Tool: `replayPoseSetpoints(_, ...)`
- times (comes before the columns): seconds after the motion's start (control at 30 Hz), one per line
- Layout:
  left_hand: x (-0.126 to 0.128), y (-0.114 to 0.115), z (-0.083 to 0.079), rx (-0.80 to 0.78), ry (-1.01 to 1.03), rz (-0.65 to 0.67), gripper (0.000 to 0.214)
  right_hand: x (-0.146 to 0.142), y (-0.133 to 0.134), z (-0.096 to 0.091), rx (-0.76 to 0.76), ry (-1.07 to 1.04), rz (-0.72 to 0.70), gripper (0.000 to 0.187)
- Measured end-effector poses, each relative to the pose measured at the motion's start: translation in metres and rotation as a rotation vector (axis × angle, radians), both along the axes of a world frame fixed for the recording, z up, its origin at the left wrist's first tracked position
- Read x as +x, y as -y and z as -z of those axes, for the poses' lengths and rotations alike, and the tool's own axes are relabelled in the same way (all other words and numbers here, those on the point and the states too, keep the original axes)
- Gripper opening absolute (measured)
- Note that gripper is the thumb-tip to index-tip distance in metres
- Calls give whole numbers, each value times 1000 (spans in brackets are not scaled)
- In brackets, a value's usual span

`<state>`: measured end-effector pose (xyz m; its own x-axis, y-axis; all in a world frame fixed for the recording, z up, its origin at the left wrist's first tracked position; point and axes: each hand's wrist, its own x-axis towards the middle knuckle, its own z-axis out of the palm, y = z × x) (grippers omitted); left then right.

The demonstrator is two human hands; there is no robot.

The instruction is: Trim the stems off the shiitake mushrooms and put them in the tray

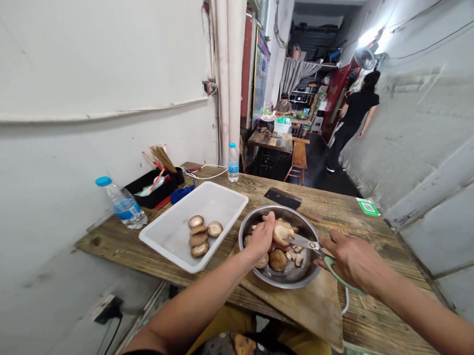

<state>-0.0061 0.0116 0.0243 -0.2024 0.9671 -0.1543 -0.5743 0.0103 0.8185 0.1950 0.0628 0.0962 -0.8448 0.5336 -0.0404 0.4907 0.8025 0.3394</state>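
My left hand (263,236) is closed on a shiitake mushroom (282,232), held over a steel bowl (244,219) with its pale underside facing right. In my right hand (350,256) are scissors (304,242) with light green handles. Their blades reach in against the held mushroom, at its stem side. Inside the bowl lie more brown mushrooms (278,260) and several cut stems (295,256). To the left, a white plastic tray (160,232) holds several mushroom caps (199,239), some with undersides up.
Under the bowl lies a wooden cutting board (307,311). A cleaver (282,198) rests behind the bowl. Water bottles (124,204) and a black box (152,187) stand at the table's left and back. One person (356,115) stands by the right wall; another sits farther back.
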Motion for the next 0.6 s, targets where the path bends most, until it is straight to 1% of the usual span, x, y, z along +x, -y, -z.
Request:
replayPoseSetpoints(0.1, 4, 1, 5, -23, 69, 74, 52, 1, 1, 4, 10, 69, -36, 31)
replayPoseSetpoints(0.2, 4, -2, 12, -24, 104, 102, 47, 1, 0, 6, 40, 119, -61, 23)
replayPoseSetpoints(0.27, 1, -5, 15, 0, 132, 84, 43, 3, -3, 3, 107, 117, -42, 19)
replayPoseSetpoints(0.33, -5, -8, 15, 37, 206, 32, 37, 7, -6, -3, 166, 56, 1, 15)
replayPoseSetpoints(0.37, -8, -10, 13, 65, 254, 7, 34, 9, -7, -6, 169, 6, 29, 14)
replayPoseSetpoints(0.4, -12, -11, 11, 100, 297, -16, 31, 12, -8, -8, 144, -52, 58, 17)
replayPoseSetpoints(0.47, -17, -12, 5, 181, 342, -56, 28, 15, -6, -10, 38, -162, 110, 28)
replayPoseSetpoints(0.53, -18, -12, -2, 246, 333, -70, 27, 15, -2, -9, -60, -246, 149, 31)
replayPoseSetpoints(0.6, -15, -11, -7, 292, 313, -75, 25, 10, 5, -6, -85, -280, 180, 31)
